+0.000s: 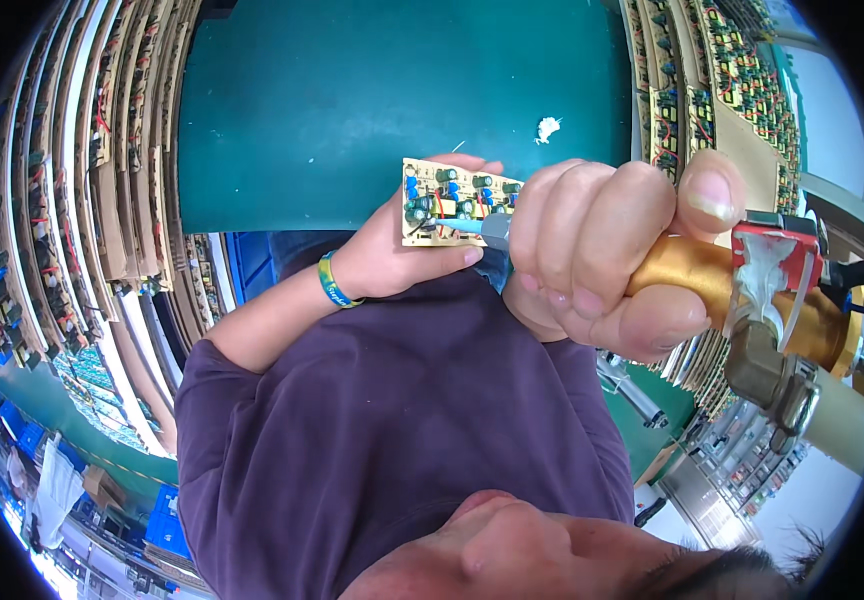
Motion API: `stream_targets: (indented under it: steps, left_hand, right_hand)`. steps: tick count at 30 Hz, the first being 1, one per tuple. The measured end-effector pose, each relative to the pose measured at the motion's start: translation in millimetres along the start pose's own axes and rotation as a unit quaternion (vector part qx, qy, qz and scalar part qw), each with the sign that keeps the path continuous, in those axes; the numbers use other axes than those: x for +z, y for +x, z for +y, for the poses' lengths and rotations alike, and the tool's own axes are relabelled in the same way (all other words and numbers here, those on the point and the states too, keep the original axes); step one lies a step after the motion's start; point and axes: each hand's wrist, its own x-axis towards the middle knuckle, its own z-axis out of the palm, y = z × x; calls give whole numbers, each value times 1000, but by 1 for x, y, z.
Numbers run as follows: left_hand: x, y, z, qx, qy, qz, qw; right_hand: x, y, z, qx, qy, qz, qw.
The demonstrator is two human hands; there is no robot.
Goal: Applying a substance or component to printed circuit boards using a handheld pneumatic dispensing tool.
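Note:
My left hand (389,255), with a blue and yellow band on its wrist, grips a tan circuit board (412,237) by its edges, thumb along the near side. Green and blue round parts and red wires crowd the board's upper face. In front of it my right hand (602,230) is wrapped round a gold-coloured glue gun (687,268). The gun's grey nozzle with a light blue tip (467,226) points left over the board's parts; whether it touches them I cannot tell. My right fingers hide the board's right end.
Cardboard-divided rows of circuit boards (117,150) line the left, and more boards (752,100) stand at the far right. A white scrap (548,129) lies on the green table mat (372,80). A thick pale hose (840,415) trails from the gun.

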Motion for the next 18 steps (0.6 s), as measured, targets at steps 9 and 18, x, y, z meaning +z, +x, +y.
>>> stream_targets:
  steps: [9,18]
  left_hand:
    - [1,0,-2,-14,-16,-3,1000]
    - [3,0,-1,-30,24,-5,999]
  right_hand:
    - [7,0,-6,18,-21,46,999]
    - [12,3,-1,21,-17,46,999]
